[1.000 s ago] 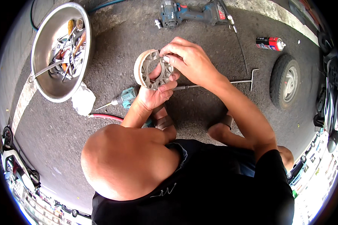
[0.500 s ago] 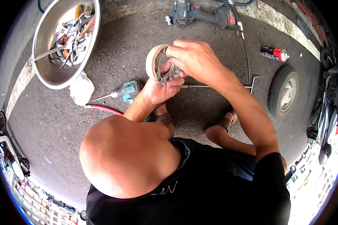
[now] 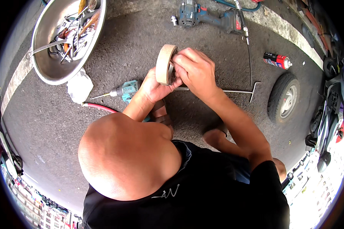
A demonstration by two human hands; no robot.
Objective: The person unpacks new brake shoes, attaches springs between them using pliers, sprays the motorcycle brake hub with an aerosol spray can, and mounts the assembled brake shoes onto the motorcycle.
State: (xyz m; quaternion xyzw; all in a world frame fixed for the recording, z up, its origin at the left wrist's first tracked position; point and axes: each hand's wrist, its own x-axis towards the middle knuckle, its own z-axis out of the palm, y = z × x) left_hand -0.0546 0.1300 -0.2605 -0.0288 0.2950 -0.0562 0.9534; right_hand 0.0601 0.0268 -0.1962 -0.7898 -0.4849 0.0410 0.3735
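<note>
Above the ground, between both hands, a brake shoe [image 3: 164, 65] is held on edge. Its tan curved lining faces left, and the grey metal inner side is mostly hidden by fingers. My left hand [image 3: 156, 86] is closed around its lower part from below. On its right side, the fingers of my right hand [image 3: 195, 68] are bent and pressed against the inner metal; whether they also pinch a smaller piece cannot be made out. A teal cordless drill [image 3: 130, 90] with a long bit lies just left of my left wrist. Behind my right forearm runs a metal T-handle rod [image 3: 237, 91].
A steel basin [image 3: 42, 57] of hand tools stands far left, near a white plastic bag [image 3: 80, 87] and a red hose [image 3: 100, 107]. A blue-black cordless impact wrench [image 3: 214, 18], a socket [image 3: 174, 20], a spray can [image 3: 277, 60] and a small wheel [image 3: 284, 98] lie around.
The brake shoe has been turned, so its lining now shows more and its open inner side less. My right hand has come down slightly, its fingers curled in against the metal.
</note>
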